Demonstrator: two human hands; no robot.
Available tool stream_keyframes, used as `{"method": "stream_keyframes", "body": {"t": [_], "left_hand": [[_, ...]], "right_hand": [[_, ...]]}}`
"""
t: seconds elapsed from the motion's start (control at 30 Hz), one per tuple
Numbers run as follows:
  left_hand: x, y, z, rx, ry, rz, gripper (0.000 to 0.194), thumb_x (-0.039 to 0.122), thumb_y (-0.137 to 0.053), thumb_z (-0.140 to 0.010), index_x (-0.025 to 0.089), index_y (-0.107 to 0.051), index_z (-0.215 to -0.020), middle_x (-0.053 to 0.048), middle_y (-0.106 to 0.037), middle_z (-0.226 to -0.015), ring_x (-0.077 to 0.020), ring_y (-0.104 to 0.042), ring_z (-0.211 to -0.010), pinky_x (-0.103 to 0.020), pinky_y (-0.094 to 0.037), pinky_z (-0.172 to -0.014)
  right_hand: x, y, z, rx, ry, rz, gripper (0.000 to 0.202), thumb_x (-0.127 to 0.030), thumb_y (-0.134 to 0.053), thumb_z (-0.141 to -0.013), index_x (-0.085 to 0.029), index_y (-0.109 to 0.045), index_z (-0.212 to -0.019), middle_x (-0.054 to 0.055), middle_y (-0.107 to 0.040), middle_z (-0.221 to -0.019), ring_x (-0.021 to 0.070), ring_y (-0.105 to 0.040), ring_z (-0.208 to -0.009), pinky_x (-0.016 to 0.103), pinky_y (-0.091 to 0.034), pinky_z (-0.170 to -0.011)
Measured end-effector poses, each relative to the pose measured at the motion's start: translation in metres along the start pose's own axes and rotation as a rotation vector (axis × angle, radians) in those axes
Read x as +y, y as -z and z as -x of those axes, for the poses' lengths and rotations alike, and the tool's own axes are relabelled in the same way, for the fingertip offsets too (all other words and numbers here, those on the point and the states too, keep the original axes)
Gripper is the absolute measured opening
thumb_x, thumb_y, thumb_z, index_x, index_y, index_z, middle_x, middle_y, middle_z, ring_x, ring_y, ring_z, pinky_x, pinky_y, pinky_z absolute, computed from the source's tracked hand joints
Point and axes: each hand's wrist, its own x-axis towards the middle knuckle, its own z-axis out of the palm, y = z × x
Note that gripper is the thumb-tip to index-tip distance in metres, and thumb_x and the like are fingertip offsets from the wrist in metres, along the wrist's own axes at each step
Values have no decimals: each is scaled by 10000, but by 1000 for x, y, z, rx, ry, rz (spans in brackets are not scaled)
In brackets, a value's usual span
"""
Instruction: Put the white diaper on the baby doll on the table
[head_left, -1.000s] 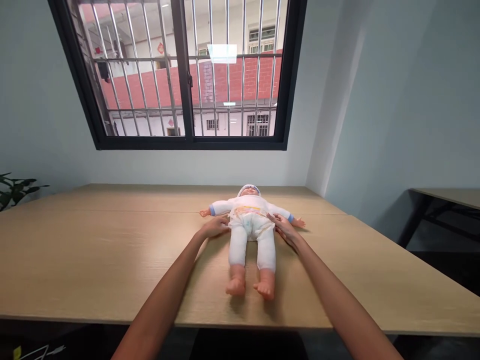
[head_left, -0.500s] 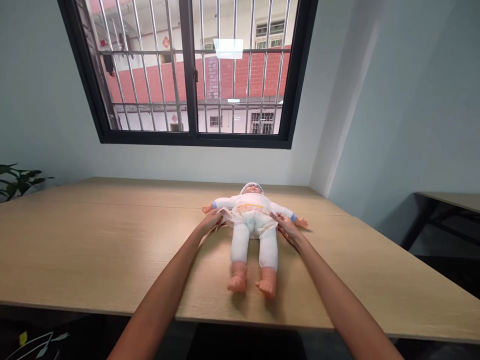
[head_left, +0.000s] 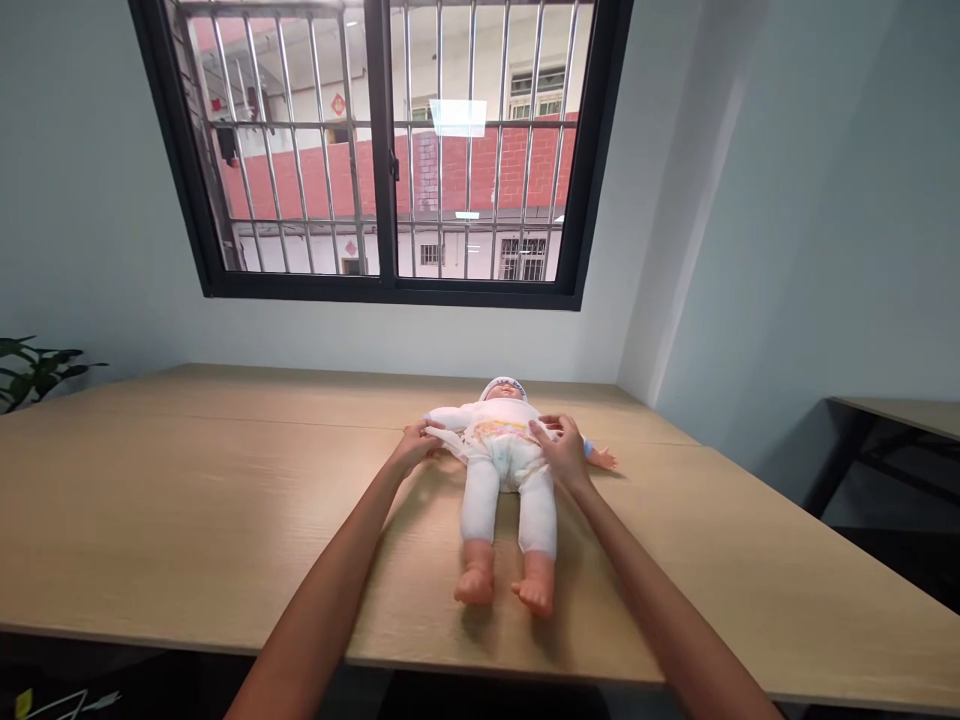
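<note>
A baby doll [head_left: 476, 500] in white clothes and a white cap lies on its back on the wooden table, feet toward me. Round its hips is a diaper [head_left: 504, 445] with a coloured print at the waist. My left hand [head_left: 417, 445] is closed on the diaper's side tab, pulling it out to the left beside the doll's arm. On the other side, my right hand [head_left: 562, 450] is at the diaper's right edge by the waist, fingers curled round that edge. The doll's far hand on the left is mostly hidden behind my left hand.
The light wooden table [head_left: 225, 500] reaches back to the wall under a barred window [head_left: 390, 290]. A plant [head_left: 37, 370] stands at the left edge, another table [head_left: 900, 410] at the right. White cables [head_left: 82, 703] show below the front edge.
My right hand has moved up and inward onto the diaper's right edge at the waist. My left hand has drawn the left tab outward. The view has tilted slightly upward.
</note>
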Motion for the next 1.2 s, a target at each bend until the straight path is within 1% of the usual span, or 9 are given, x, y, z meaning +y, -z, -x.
{"method": "stream_keyframes", "body": {"t": [0.07, 0.2, 0.33, 0.47, 0.57, 0.73, 0.83, 1.0, 1.2], "left_hand": [[0, -1, 1, 30, 23, 1, 380, 203, -761, -596, 143, -608, -938, -31, -642, -766, -138, -602, -684, -257, -469, -631], [2, -2, 1, 103, 24, 49, 419, 174, -719, -604, 163, -576, -997, 31, -580, -701, -105, -564, -640, -267, -486, -662], [4, -3, -1, 75, 58, 121, 522, 115, -720, -584, 179, -538, -1069, 29, -605, -765, -114, -597, -700, -272, -495, -700], [4, -2, -6, 63, 50, 197, 518, 76, -714, -595, 170, -529, -1070, -26, -650, -905, -123, -620, -778, -281, -501, -744], [3, -1, -8, 59, 27, 241, 509, 40, -706, -586, 161, -534, -1049, -35, -653, -930, -118, -616, -792, -279, -498, -761], [6, -2, -6, 4, 44, 268, 557, 48, -732, -599, 172, -532, -1104, -19, -649, -932, -104, -604, -767, -273, -489, -756], [10, -4, -3, -42, 39, 278, 595, 79, -760, -610, 182, -527, -1148, -13, -642, -942, -101, -603, -768, -277, -494, -768], [15, -12, 1, -73, 33, 269, 609, 112, -779, -622, 194, -530, -1173, -15, -633, -958, -104, -607, -759, -285, -506, -763], [16, -17, 3, -59, 30, 253, 627, 119, -791, -633, 185, -521, -1195, -30, -645, -976, -94, -614, -750, -254, -506, -733]], "right_hand": [[-25, -21, 7, -58, 174, 86, 247, -442, -596, -856, -197, -625, -857, 92, -649, -945, 245, -593, -960, 417, -450, -939], [-68, -69, 28, -400, 397, 368, 183, -351, -557, -905, -252, -710, -888, 67, -656, -1084, 239, -560, -1073, 513, -318, -1069], [-79, -98, 40, -527, 495, 688, 169, -293, -591, -884, -269, -726, -982, 80, -659, -1132, 270, -510, -1160, 620, -76, -1146], [-73, -101, 39, -457, 469, 854, 248, -315, -563, -892, -168, -703, -1034, 139, -679, -1009, 292, -540, -1071, 578, -44, -1174], [-68, -98, 38, -367, 417, 827, 313, -366, -583, -881, -118, -691, -1038, 187, -654, -1024, 332, -516, -1097, 579, -46, -1173], [-64, -97, 39, -278, 442, 808, 313, -425, -632, -854, -158, -697, -1004, 176, -638, -1071, 336, -481, -1140, 577, -98, -1169], [-63, -97, 41, -298, 447, 840, 292, -426, -646, -842, -160, -720, -938, 181, -646, -1058, 339, -471, -1160, 578, -97, -1167], [-66, -97, 44, -435, 469, 854, 260, -444, -645, -850, -200, -730, -883, 132, -674, -993, 338, -459, -1191, 608, -51, -1154], [-70, -97, 39, -331, 346, 779, 262, -334, -611, -876, -140, -659, -1046, 149, -638, -1047, 283, -517, -1063, 485, -203, -1139]]}}
